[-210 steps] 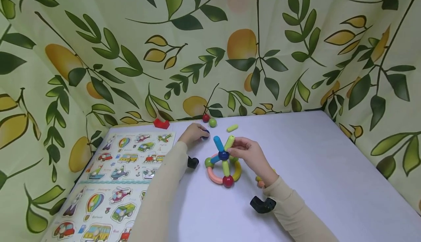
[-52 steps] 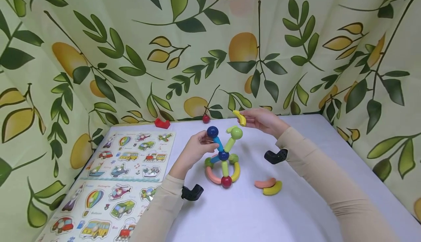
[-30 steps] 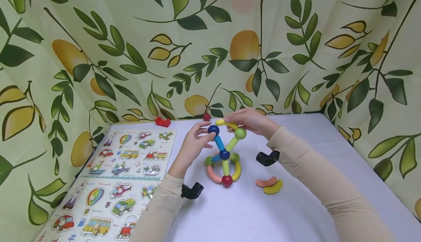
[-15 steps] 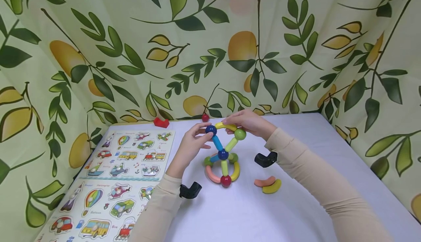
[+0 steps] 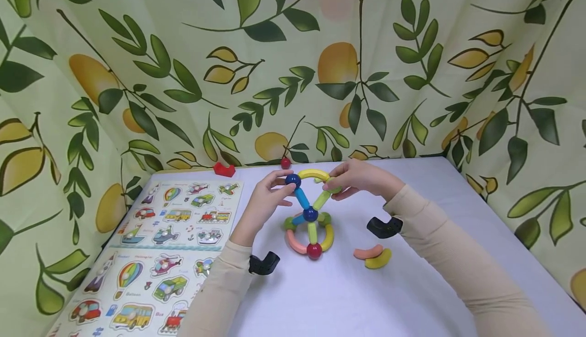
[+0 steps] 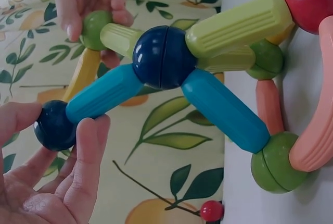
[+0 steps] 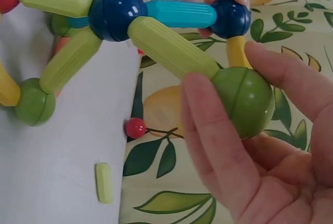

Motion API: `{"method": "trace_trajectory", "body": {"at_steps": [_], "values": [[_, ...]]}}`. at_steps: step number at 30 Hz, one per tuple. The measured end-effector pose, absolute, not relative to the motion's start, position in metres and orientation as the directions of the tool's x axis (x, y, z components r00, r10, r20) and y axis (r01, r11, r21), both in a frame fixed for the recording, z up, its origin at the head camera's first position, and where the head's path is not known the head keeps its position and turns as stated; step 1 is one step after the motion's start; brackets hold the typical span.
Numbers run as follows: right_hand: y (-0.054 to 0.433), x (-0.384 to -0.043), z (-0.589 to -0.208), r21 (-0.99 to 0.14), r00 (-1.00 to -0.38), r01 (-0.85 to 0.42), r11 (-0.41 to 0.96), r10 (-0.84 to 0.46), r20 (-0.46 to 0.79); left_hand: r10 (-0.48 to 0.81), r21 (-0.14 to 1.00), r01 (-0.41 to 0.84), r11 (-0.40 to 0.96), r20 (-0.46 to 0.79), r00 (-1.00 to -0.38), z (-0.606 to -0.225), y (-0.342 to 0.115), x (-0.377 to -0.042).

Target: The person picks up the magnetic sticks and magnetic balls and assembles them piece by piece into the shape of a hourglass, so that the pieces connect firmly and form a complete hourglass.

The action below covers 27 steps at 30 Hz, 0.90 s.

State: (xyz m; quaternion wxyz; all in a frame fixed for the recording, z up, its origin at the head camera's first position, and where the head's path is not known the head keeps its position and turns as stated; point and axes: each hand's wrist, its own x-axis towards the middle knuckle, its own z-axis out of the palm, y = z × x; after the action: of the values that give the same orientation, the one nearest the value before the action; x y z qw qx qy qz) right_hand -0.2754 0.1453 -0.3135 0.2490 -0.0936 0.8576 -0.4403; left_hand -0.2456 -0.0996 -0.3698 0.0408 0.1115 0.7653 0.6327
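A magnetic ball-and-rod structure stands on the table, with a navy ball at its middle and a ring of curved rods and balls at its base. From that middle ball a blue rod and a light green rod slope up. My left hand pinches the upper navy ball at the end of the blue rod. The green ball topping the light green rod is held between the fingers and thumb of my right hand. A yellow curved rod arches between these two upper balls.
Right of the structure lie a pink curved rod and a yellow-green curved rod. A red ball and a red block sit at the back edge. Picture boards cover the left side. A loose light green rod lies behind.
Both upper balls were added to the raised rods. My right hand brought the yellow curved rod across between them, then let it go and took the green ball. My left hand stayed on the navy ball.
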Motion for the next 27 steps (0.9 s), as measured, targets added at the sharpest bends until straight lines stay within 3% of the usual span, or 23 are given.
{"method": "trace_trajectory", "body": {"at_steps": [7,13,21,27], "values": [[0.154,-0.276,-0.330,-0.856,-0.818,0.051,0.514,-0.471,-0.331,0.227,0.982,0.071,0.177,0.029,-0.973,-0.366,-0.107,-0.245],[0.150,-0.272,-0.380,-0.728,-0.792,0.041,0.684,-0.421,-0.441,0.284,0.973,0.090,0.212,0.027,-0.958,-0.370,-0.110,-0.246],[0.122,-0.273,-0.419,-0.639,-0.869,0.010,0.769,-0.309,-0.386,0.347,0.969,0.138,0.207,0.059,-0.936,-0.368,-0.112,-0.244],[0.119,-0.299,-0.422,-0.676,-0.826,-0.076,0.733,-0.426,-0.369,0.333,0.963,0.133,0.233,0.049,-0.942,-0.361,-0.118,-0.241]]}}
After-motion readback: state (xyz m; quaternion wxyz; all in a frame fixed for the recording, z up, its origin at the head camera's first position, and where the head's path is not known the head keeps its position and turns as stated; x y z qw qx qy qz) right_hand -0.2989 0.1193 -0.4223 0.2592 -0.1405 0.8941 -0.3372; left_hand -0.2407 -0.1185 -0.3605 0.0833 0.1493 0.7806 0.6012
